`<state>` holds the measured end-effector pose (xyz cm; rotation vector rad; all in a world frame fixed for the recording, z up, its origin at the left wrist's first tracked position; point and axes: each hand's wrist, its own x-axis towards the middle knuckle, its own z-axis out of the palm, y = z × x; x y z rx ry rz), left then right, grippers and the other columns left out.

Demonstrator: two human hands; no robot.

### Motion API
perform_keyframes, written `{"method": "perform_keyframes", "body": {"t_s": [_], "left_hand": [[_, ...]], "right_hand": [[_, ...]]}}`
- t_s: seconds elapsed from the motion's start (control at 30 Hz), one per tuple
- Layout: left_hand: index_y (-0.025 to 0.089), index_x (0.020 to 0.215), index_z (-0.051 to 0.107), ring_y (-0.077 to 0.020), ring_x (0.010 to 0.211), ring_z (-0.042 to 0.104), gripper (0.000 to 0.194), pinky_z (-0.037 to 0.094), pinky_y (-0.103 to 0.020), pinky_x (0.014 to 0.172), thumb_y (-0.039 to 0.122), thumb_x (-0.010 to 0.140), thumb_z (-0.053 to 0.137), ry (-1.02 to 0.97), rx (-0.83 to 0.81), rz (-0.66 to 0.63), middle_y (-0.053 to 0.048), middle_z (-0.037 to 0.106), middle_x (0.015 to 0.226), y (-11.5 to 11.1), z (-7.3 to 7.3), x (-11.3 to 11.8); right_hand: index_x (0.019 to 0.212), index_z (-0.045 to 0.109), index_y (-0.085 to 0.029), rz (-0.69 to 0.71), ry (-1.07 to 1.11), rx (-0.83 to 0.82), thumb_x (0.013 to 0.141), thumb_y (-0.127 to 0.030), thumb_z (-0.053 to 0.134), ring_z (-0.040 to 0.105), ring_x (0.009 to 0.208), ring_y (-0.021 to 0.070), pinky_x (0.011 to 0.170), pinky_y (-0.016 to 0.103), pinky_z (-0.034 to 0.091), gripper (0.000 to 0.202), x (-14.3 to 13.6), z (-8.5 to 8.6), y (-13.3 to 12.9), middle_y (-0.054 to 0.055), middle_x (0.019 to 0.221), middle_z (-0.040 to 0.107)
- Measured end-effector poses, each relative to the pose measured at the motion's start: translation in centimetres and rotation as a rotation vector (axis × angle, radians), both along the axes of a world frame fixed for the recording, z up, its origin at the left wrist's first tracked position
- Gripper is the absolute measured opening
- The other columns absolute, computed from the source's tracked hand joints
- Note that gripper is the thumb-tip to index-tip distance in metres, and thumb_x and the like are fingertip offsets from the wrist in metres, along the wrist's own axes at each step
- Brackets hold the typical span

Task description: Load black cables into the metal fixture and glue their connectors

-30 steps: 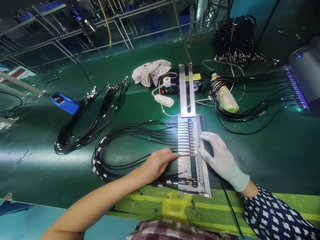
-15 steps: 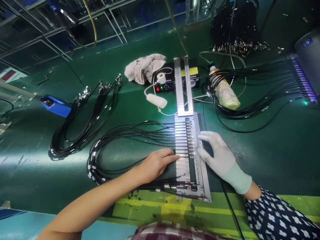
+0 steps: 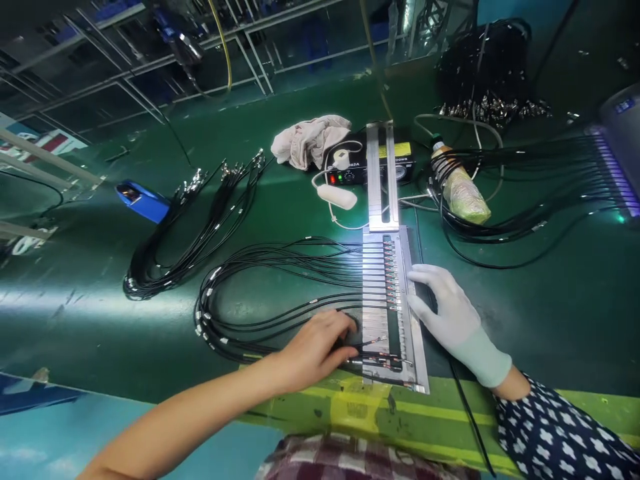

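A slotted metal fixture point(image 3: 375, 327) lies in front of me, with a row of black cables point(image 3: 280, 248) laid across its upper part, their tips over the slot. The cables loop round on the left and come back to its lower end, where several loose tips point(image 3: 387, 360) rest. My left hand point(image 3: 317, 350), bare, is over these lower cables at the fixture's left edge, thumb and curled fingers apart. On the fixture's right edge rest the fingertips of my right hand point(image 3: 447, 313), in a white glove, with thumb and forefinger spread.
Behind the fixture stand a black control box point(image 3: 357, 175) and a cloth point(image 3: 310, 140). A cable bundle point(image 3: 145, 267) and a blue tool point(image 3: 143, 201) lie left. To the right are a wrapped bottle point(image 3: 463, 190), more cables and a purple-lit device point(image 3: 617, 170).
My left hand has moved from the laid cable row down to the lower cables, and its thumb and fingers have parted. My right hand stays at the fixture's edge. The view has shifted slightly.
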<state>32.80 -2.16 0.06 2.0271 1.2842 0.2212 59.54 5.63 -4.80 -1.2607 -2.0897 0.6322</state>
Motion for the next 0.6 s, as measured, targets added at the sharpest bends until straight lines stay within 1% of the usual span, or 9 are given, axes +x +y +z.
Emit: {"method": "perform_keyframes", "body": {"t_s": [0.07, 0.13, 0.27, 0.33, 0.4, 0.43, 0.5, 0.57, 0.6], "left_hand": [[0.017, 0.096, 0.06, -0.0185, 0.088, 0.052, 0.011, 0.041, -0.03, 0.079, 0.026, 0.095, 0.054, -0.066, -0.077, 0.04, -0.005, 0.06, 0.092, -0.7, 0.3, 0.1], [0.017, 0.088, 0.06, -0.017, 0.087, 0.052, 0.01, 0.041, -0.028, 0.077, 0.023, 0.093, 0.055, -0.152, -0.12, 0.12, -0.004, 0.059, 0.089, -0.9, 0.2, 0.0], [0.015, 0.08, 0.062, -0.0138, 0.076, 0.053, 0.014, 0.041, -0.024, 0.068, 0.027, 0.086, 0.065, -0.337, -0.222, 0.32, -0.002, 0.059, 0.079, -0.1, -0.2, -0.3], [0.014, 0.081, 0.064, -0.0134, 0.072, 0.054, 0.015, 0.042, -0.024, 0.066, 0.028, 0.087, 0.066, -0.386, -0.212, 0.361, -0.002, 0.061, 0.078, 0.6, -0.2, -0.3], [0.014, 0.085, 0.067, -0.0144, 0.076, 0.057, 0.015, 0.044, -0.025, 0.069, 0.027, 0.091, 0.06, -0.375, -0.094, 0.321, -0.004, 0.064, 0.08, 1.2, -0.2, 0.0], [0.014, 0.089, 0.068, -0.0149, 0.079, 0.058, 0.017, 0.045, -0.025, 0.071, 0.025, 0.094, 0.057, -0.35, -0.013, 0.266, -0.005, 0.065, 0.083, 1.6, -0.3, 0.2], [0.015, 0.101, 0.07, -0.0149, 0.08, 0.059, 0.022, 0.045, -0.025, 0.072, 0.023, 0.098, 0.049, -0.283, 0.117, 0.109, -0.006, 0.065, 0.085, 2.2, -0.4, 0.7], [0.014, 0.112, 0.067, -0.0145, 0.078, 0.058, 0.027, 0.045, -0.024, 0.07, 0.022, 0.1, 0.044, -0.236, 0.176, -0.034, -0.006, 0.064, 0.085, 2.8, -0.7, 1.1], [0.014, 0.115, 0.066, -0.0145, 0.078, 0.059, 0.028, 0.045, -0.023, 0.07, 0.022, 0.101, 0.043, -0.217, 0.187, -0.081, -0.006, 0.064, 0.085, 3.1, -0.9, 1.2]], "right_hand": [[0.117, 0.056, -0.024, -0.006, -0.007, -0.001, 0.094, -0.035, 0.051, 0.052, 0.119, 0.0291, 0.103, 0.049, 0.045, 0.026, 0.0, 0.0, -0.2, 0.009, 0.126, 0.056], [0.117, 0.056, -0.024, -0.012, -0.005, -0.004, 0.094, -0.035, 0.051, 0.053, 0.118, 0.0287, 0.102, 0.049, 0.046, 0.026, -0.1, -0.1, -0.2, 0.008, 0.126, 0.056], [0.117, 0.056, -0.024, -0.02, 0.013, -0.013, 0.094, -0.033, 0.051, 0.053, 0.117, 0.0282, 0.102, 0.048, 0.046, 0.026, -0.2, 0.0, -0.1, 0.008, 0.124, 0.056], [0.116, 0.057, -0.024, -0.018, 0.018, -0.024, 0.093, -0.032, 0.051, 0.053, 0.117, 0.0283, 0.102, 0.049, 0.046, 0.024, -0.2, 0.1, 0.0, 0.009, 0.124, 0.056], [0.115, 0.057, -0.024, -0.016, 0.014, -0.033, 0.093, -0.031, 0.051, 0.053, 0.117, 0.0286, 0.102, 0.05, 0.045, 0.023, -0.2, 0.2, 0.0, 0.009, 0.123, 0.056], [0.114, 0.057, -0.024, -0.018, 0.011, -0.035, 0.093, -0.03, 0.051, 0.053, 0.117, 0.029, 0.102, 0.051, 0.045, 0.023, -0.2, 0.2, 0.1, 0.009, 0.123, 0.056], [0.113, 0.058, -0.024, -0.028, 0.006, -0.041, 0.093, -0.031, 0.051, 0.053, 0.117, 0.0297, 0.101, 0.052, 0.045, 0.023, -0.3, 0.1, 0.1, 0.01, 0.123, 0.056], [0.113, 0.058, -0.024, -0.038, 0.004, -0.053, 0.092, -0.031, 0.051, 0.053, 0.117, 0.0302, 0.1, 0.053, 0.046, 0.023, -0.3, 0.1, 0.1, 0.01, 0.123, 0.056], [0.113, 0.059, -0.024, -0.042, 0.005, -0.061, 0.092, -0.031, 0.051, 0.053, 0.117, 0.0302, 0.1, 0.053, 0.046, 0.024, -0.3, 0.1, 0.1, 0.01, 0.123, 0.056]]}}
